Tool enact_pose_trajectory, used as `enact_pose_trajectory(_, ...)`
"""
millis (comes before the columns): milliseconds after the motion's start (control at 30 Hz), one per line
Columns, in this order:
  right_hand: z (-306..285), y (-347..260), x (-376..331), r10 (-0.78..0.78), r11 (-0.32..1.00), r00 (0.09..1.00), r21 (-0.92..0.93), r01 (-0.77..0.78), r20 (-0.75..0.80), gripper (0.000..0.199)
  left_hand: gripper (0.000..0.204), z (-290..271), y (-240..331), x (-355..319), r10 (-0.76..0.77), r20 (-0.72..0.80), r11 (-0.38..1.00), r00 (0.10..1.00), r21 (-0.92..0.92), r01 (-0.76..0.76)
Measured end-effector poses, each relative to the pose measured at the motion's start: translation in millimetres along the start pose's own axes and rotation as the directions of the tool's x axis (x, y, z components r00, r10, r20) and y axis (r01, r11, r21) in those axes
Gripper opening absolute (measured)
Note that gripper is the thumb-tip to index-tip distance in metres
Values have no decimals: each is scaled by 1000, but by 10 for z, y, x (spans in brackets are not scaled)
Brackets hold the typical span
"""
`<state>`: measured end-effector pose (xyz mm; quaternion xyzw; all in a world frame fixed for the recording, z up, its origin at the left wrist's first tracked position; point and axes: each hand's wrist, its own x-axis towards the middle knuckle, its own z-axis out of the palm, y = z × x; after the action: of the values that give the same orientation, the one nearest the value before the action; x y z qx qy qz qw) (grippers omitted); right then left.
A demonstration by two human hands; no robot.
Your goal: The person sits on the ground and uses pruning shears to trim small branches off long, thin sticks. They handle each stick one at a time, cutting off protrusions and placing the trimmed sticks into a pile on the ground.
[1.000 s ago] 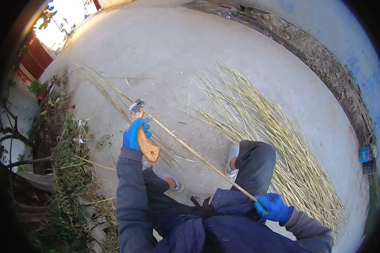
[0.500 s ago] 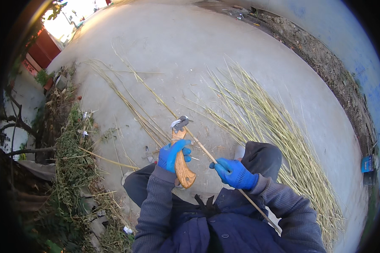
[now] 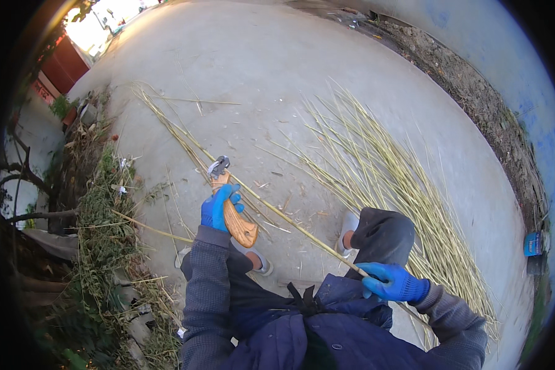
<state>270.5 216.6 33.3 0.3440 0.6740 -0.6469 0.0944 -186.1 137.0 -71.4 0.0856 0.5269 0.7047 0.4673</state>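
Note:
My left hand [image 3: 217,208], in a blue glove, is wrapped round the curved wooden handle of a hand tool [image 3: 241,227] with a small grey metal head. What kind of tool it is I cannot tell. A long, thin yellow-green stalk [image 3: 285,217] runs slantwise past the metal head, close against it; whether the head grips it is too small to tell. My right hand [image 3: 393,282], also blue-gloved, is closed round the stalk's near part above my right knee. Beyond that hand the stalk continues under my right forearm.
On the right lies a big heap of long stalks [image 3: 391,176]. Several thinner stalks [image 3: 156,110] lie on the concrete ground ahead on the left. Dry plants and rubble [image 3: 108,225] line the left side. A blue container [image 3: 534,244] stands by the right wall.
My right hand has moved right and nearer to me, with the stalk. My left hand has moved left and slightly away with the tool, so the hands are farther apart.

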Motion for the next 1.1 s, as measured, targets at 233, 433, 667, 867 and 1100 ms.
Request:
enact_pose_trajectory(233,280,-744,1697,-292,942,949,-206,264,-122,33,42,808,-398,-715,-133,44,990,990,45,131)
enact_pose_trajectory(433,399,5,833,-617,691,762,-600,403,-198,9,46,286,45,-328,-92,28,984,995,156,86)
enact_pose_trajectory(667,254,248,-259,-430,796,883,-541,272,-188,33,51,235,290,44,107,-117,992,987,80,-98)
enact_pose_trajectory(867,240,-122,406,-61,998,995,-19,59,-81,39,41,470,-128,-287,1,39,996,999,92,-4)
enact_pose_trajectory(1100,404,-541,1376,-298,941,930,-229,248,-216,27,40,674,-453,-577,-79,8,994,997,83,78)
